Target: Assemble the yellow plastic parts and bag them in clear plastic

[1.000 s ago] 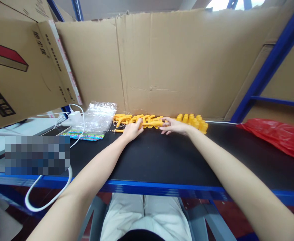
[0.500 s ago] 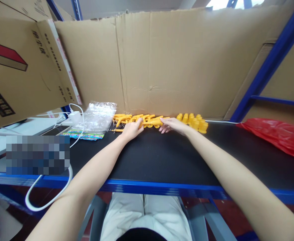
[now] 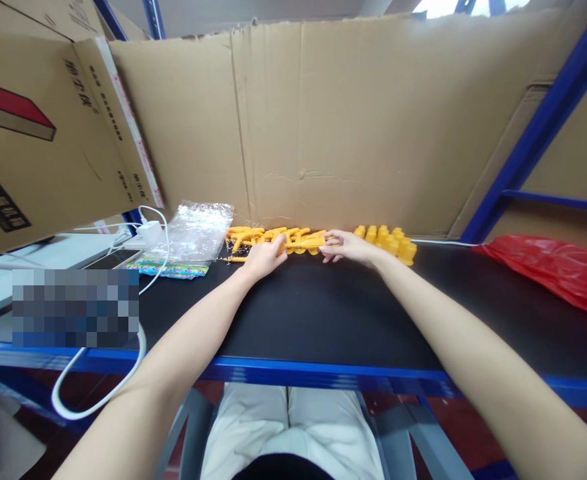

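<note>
Cardboard back wall (image 3: pixel 353 120); black surface (image 3: pixel 323 313) w/ red bag (image 3: pixel 548 273) far rt and clear bags (image 3: pixel 198 230) far lt. Hands at back edge, centre: left hand (image 3: pixel 263 257) curled shut on one end of a long yellow pc (image 3: pixel 306 244), right hand (image 3: pixel 348 248) flatter, fingertips at its other end, grip not clear. Loose heap of long pcs (image 3: pixel 248 235) lies jumbled behind left hand; short yellow caps (image 3: pixel 388 241) stand in a tidy group beside right hand.

left hand (image 3: pixel 264 257) and right hand (image 3: pixel 348 247) on long yellow parts (image 3: pixel 293 239), black bench (image 3: pixel 323 313), cardboard wall (image 3: pixel 353 127)
</note>
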`<state>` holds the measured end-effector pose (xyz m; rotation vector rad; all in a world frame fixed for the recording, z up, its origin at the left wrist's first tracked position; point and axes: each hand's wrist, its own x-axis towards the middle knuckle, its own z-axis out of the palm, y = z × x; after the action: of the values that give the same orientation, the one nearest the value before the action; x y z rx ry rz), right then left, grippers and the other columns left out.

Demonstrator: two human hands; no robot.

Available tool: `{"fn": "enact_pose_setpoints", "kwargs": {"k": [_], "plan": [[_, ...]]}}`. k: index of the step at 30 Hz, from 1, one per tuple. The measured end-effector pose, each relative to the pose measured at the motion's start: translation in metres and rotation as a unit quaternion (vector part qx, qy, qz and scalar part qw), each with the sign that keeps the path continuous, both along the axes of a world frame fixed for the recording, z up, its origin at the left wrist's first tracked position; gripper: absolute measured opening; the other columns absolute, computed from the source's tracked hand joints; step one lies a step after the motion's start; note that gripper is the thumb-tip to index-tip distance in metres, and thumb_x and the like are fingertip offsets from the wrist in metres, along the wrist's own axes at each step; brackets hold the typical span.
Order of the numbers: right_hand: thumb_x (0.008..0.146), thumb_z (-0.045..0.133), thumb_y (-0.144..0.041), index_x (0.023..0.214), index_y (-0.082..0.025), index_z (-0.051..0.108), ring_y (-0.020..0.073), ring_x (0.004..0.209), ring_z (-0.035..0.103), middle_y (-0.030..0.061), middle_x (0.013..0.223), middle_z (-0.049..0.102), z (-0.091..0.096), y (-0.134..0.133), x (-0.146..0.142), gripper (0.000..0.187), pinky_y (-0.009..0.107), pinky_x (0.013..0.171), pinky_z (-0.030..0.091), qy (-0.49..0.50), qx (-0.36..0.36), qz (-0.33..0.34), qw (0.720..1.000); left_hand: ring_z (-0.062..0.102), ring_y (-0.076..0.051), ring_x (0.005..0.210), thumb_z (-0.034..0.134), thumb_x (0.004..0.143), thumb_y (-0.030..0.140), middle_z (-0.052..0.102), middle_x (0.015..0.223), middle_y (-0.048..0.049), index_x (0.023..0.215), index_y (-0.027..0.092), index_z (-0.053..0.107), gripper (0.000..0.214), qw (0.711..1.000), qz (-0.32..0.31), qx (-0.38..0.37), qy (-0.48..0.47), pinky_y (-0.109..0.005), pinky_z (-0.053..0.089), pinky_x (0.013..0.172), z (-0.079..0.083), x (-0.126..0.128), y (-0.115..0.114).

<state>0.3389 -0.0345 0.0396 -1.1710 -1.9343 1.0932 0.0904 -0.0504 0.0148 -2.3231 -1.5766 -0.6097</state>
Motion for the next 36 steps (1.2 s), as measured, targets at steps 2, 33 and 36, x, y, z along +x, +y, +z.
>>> {"fn": "enact_pose_setpoints", "kwargs": {"k": [2,33,36], "plan": [[0.078,0.065,-0.038,0.106,-0.017,0.054,0.012,0.067,0.066,0.0094,0.1,0.068,0.0,0.0,0.0,0.037,0.023,0.061,0.051,-0.006,0.001,0.005,1.0,0.065,-0.022,0.079,0.04,0.088,0.035,0.068,0.087,-0.008,0.116,0.019,0.049,0.034,1.0,-0.004,0.003,0.0,-0.029,0.046,0.07,0.0,0.0,0.0],[0.085,0.043,-0.061,0.078,-0.012,0.061,0.0141,0.058,0.065,0.0105,0.067,0.069,0.009,-0.012,-0.013,0.053,0.023,0.056,0.052,0.001,-0.051,-0.022,0.998,0.066,-0.022,0.077,0.04,0.088,0.036,0.069,0.084,-0.0082,0.113,0.018,0.05,0.032,1.0,-0.002,0.031,-0.001,-0.029,0.045,0.069,0.002,0.0,0.001],[0.085,0.046,-0.059,0.091,-0.012,0.061,0.0139,0.061,0.066,0.0115,0.08,0.071,0.008,-0.012,-0.012,0.05,0.022,0.055,0.051,-0.013,-0.054,-0.011,0.998,0.066,-0.022,0.076,0.041,0.087,0.036,0.069,0.082,-0.0075,0.113,0.018,0.05,0.032,0.999,0.002,0.035,0.005,-0.028,0.045,0.067,0.001,-0.001,0.002]]}}
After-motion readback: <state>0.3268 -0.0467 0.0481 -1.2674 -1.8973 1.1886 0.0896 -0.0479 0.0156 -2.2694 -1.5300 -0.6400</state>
